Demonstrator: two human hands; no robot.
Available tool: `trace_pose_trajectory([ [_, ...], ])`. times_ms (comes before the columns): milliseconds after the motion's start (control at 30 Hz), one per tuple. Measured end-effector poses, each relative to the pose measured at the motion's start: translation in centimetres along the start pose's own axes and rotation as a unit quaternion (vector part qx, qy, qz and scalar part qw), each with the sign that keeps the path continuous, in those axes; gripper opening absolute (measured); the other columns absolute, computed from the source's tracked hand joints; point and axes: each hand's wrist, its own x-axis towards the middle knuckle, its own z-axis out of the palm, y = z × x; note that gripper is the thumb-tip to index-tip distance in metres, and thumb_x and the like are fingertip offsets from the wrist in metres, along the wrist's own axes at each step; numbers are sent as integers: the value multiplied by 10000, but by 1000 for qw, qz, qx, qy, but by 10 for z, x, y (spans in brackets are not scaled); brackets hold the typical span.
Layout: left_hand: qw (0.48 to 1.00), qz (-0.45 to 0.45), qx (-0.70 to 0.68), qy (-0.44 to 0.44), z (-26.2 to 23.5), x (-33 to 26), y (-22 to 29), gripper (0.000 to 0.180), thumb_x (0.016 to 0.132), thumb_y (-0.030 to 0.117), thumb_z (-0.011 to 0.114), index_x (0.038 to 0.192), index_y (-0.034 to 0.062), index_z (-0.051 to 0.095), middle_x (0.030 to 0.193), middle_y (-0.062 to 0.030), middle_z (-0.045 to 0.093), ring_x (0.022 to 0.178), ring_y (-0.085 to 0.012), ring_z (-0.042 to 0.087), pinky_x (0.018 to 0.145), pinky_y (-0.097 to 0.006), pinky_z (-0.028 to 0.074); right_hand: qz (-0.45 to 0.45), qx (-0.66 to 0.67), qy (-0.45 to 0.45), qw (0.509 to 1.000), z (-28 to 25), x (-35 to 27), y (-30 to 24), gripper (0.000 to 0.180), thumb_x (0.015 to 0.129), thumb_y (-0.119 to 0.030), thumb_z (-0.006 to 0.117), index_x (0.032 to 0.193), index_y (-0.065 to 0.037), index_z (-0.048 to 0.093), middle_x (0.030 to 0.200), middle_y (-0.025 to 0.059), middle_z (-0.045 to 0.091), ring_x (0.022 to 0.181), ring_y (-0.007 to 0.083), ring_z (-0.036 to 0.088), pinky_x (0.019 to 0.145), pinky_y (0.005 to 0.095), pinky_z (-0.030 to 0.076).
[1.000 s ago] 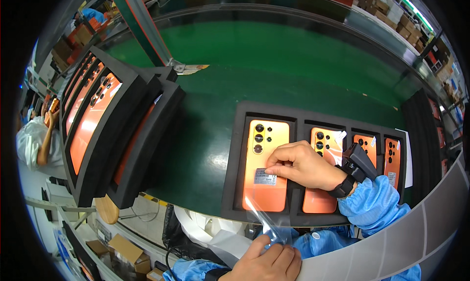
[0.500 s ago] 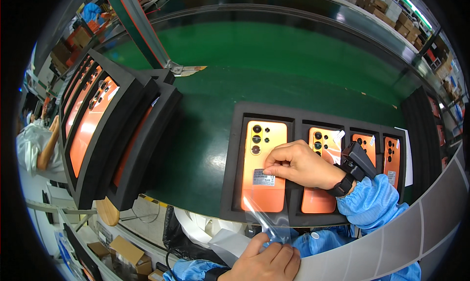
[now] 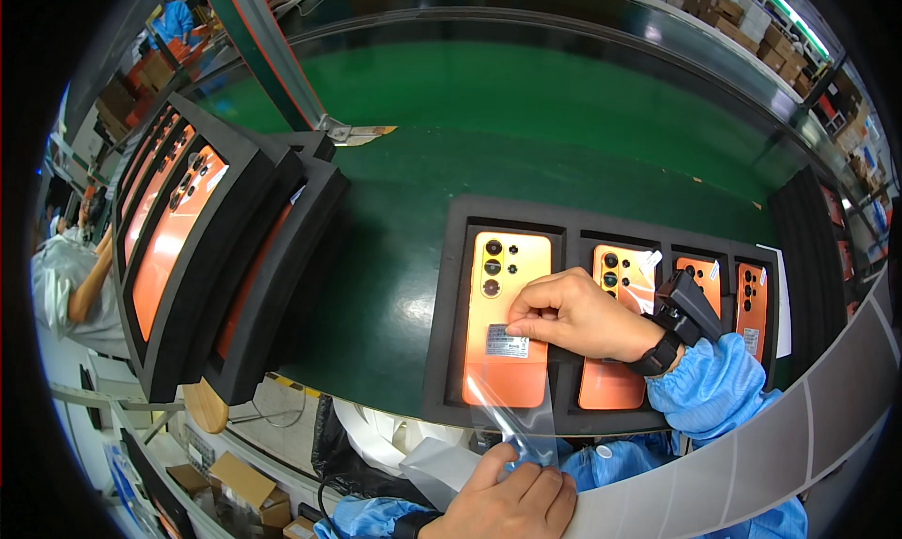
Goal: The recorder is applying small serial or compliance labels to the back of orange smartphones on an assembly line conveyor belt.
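An orange-yellow smartphone (image 3: 507,389) lies back up in the leftmost slot of a black foam tray (image 3: 442,351), its cameras at the far end. My right hand (image 3: 587,318) is closed in a pinch over the phone's back, the thumb touching the edge of a small grey printed label (image 3: 507,343). Whatever sits between those fingertips is hidden. A clear plastic film (image 3: 515,417) runs from the phone's lower part over the tray's near edge to my left hand (image 3: 512,501), whose fingers are closed on it. Several more phones (image 3: 613,385) fill the tray's other slots.
Tilted foam trays (image 3: 211,285) with orange phones stand stacked on the left, a person's arm (image 3: 92,281) behind them. More black trays (image 3: 813,266) stand at the right. A long grey segmented strip (image 3: 752,464) curves across the lower right. A metal post (image 3: 268,50) rises from the green bench (image 3: 395,201).
Both my hands stay almost still, with the film and label in nearly the same place. At the far left, the other person's arm has shifted slightly behind the trays.
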Motion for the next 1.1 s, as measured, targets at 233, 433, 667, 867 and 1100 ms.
trace_pose_trajectory([
  [233,1000,-3,-3,3,0,3,1,153,616,126,565,744,46,585,692,-40,493,641,-180,501,735,-400,412,3,-12,-6,1000,-3,-1,-4,160,786,-150,647,782,10,636,667,133,607,563,213,579,529,310,442],
  [433,1000,6,-6,7,1,6,0,153,609,129,566,737,48,583,681,-38,487,638,-178,498,721,-395,410,4,-20,-3,1000,-5,-3,-5,161,783,-151,647,781,10,636,677,138,613,576,227,593,537,320,453],
  [667,1000,-2,-2,4,1,4,2,147,609,133,563,729,51,578,670,-36,468,613,-173,482,700,-394,406,-12,-15,5,1000,-2,-2,-2,152,777,-143,646,780,9,636,690,141,617,582,242,597,539,324,458],
  [867,1000,3,0,-3,1,8,1,140,610,134,561,723,52,574,663,-36,453,609,-172,478,699,-392,407,-35,-32,17,999,-1,-4,3,137,766,-130,638,768,8,634,693,142,619,596,268,602,544,343,467],
  [1100,1000,-15,16,-3,-4,3,2,147,606,128,557,728,49,576,665,-35,437,631,-175,473,708,-406,404,-167,-284,59,942,8,-4,-4,315,690,-310,718,776,-37,585,670,87,547,612,246,568,529,373,452],
])
